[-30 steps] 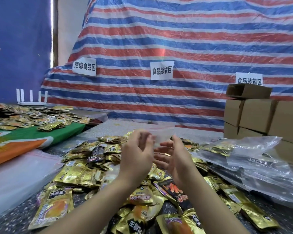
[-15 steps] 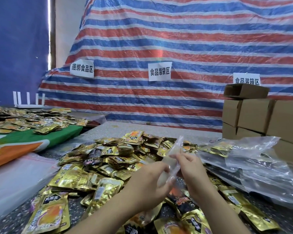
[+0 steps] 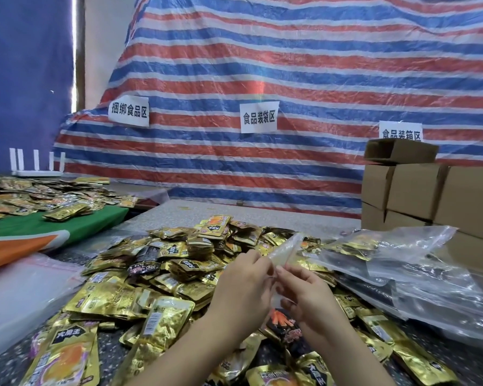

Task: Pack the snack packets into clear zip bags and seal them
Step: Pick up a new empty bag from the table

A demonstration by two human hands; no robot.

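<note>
Closest to me, gold snack packets (image 3: 162, 327) lie loose under both forearms, one black packet (image 3: 286, 325) just below the wrists. I read the left hand (image 3: 241, 288) as curled, its fingertips pinching the near edge of an empty clear zip bag (image 3: 283, 253). The right hand (image 3: 308, 295) sits just beside it, almost touching, fingers bent round the same edge. The bag rises from the fingertips, tilted up and to the right. Past the hands the packet heap (image 3: 195, 249) thickens. Right of the right hand lies a slumped stack of filled clear bags (image 3: 402, 277); behind it, cardboard boxes (image 3: 418, 196). Left of the left hand, a green cloth (image 3: 76, 227) carries more packets. Farthest back hangs a striped tarp (image 3: 290, 65) with three paper signs.
</note>
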